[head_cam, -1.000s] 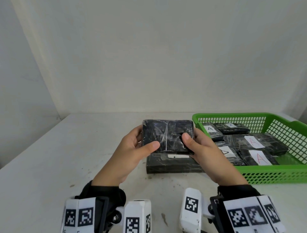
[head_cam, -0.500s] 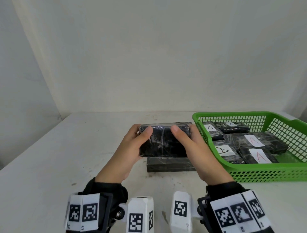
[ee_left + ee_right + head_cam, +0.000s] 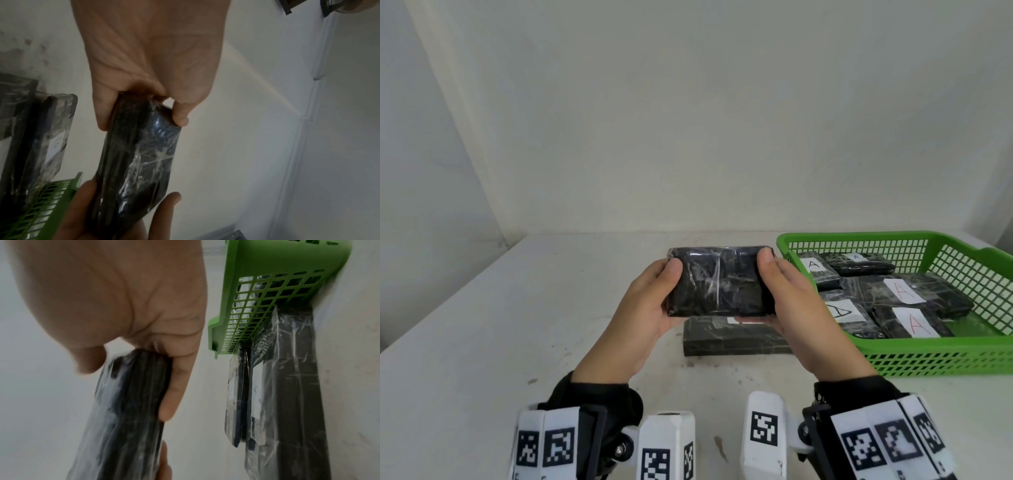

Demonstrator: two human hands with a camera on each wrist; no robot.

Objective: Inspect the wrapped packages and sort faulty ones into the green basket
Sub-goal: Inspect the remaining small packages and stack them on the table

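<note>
A black package (image 3: 717, 282) wrapped in clear film is held above the table, its broad plain side toward me. My left hand (image 3: 654, 301) grips its left end (image 3: 139, 138), thumb on the near face. My right hand (image 3: 782, 294) grips its right end (image 3: 131, 402) the same way. No label shows on the side facing me. Under it a second black wrapped package (image 3: 732, 337) lies flat on the table, a white label partly hidden by my hands. The green basket (image 3: 935, 356) stands at the right with several black labelled packages (image 3: 904, 293) inside.
The white table (image 3: 517, 325) runs to a white wall behind and a wall at the left. The basket's near left corner (image 3: 236, 321) sits close to the lying package (image 3: 287, 386). Bare table lies to the left and in front.
The held package has been turned in both hands: its broad face tipped away, then back toward me, and my thumbs shifted from the lower edge to the upper ends.
</note>
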